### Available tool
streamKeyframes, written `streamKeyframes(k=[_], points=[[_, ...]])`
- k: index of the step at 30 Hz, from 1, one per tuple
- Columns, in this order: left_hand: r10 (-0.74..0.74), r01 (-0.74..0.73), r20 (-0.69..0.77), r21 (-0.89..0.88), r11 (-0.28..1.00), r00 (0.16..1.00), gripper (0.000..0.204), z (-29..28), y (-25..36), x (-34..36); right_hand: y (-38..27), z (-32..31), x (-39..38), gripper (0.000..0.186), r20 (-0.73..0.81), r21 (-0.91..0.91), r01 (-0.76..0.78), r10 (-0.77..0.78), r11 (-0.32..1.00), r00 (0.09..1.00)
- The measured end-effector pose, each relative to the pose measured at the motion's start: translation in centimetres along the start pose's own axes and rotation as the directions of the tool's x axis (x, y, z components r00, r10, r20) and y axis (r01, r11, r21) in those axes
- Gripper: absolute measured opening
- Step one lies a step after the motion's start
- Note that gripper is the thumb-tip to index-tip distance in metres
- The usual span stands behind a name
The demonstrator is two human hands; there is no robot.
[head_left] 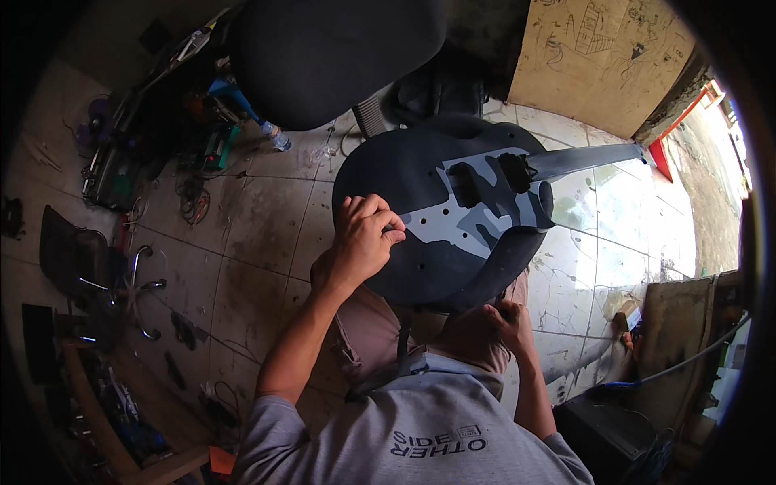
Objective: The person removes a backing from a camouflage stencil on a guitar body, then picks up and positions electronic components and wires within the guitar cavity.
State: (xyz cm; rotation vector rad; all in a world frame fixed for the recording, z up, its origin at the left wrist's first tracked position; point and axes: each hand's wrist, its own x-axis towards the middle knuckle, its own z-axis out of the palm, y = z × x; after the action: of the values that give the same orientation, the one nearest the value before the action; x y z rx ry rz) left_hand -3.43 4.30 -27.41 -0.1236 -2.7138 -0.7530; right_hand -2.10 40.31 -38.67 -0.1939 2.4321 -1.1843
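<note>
A dark electric guitar body point(388, 170) lies across my thighs, its neck point(590, 160) pointing to the right. Light and dark grey patches point(440, 226) cover part of its face, around two rectangular cutouts and several small holes. My left hand point(368, 238) is over the left part of the face, fingers curled and thumb pinched against them. A bit of something dark shows at the pinch, too small to name. Close to the body's near right edge, my right hand point(511, 323) is closed, its fingers partly hidden; what it holds cannot be made out.
Beyond the guitar stands a black padded seat point(339, 56). A plastic bottle point(276, 136) and a green tool case point(220, 147) are on the tiled floor point(267, 210) to the left. An office chair point(85, 259) lies far left. A wooden board point(602, 65) leans at back right, near a doorway.
</note>
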Motion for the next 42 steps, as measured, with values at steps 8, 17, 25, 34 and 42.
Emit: streamKeyframes(k=[8, 17, 25, 34, 42], points=[[0.023, -0.021, -0.035, 0.037, 0.999, 0.999, 0.019, -0.2, 0.5, -0.2, 0.2, 0.0, 0.0, 0.058, 0.001, -0.025, 0.019, -0.019, 1.000, 1.000], [0.116, -0.117, 0.043, 0.036, 0.992, 0.992, 0.020, -0.9, -0.6, 0.1, 0.1, 0.1, 0.0, 0.056, 0.007, 0.008, 0.000, 0.000, 1.000, 1.000], [0.145, -0.147, 0.061, 0.046, 0.988, 0.988, 0.013, -1.4, -0.3, 0.8, 0.9, 0.2, 0.2, 0.057, 0.017, -0.019, 0.004, -0.004, 1.000, 1.000], [0.134, -0.140, 0.105, 0.058, 0.988, 0.985, 0.010, -0.6, -0.4, 1.5, 0.7, 0.0, 0.1, 0.052, 0.027, -0.001, 0.006, -0.006, 1.000, 1.000], [0.148, -0.154, 0.087, 0.063, 0.986, 0.985, 0.011, 0.0, -0.1, 1.5, 0.1, -0.1, 0.1, 0.047, 0.049, 0.026, 0.027, -0.029, 0.999, 0.998]])
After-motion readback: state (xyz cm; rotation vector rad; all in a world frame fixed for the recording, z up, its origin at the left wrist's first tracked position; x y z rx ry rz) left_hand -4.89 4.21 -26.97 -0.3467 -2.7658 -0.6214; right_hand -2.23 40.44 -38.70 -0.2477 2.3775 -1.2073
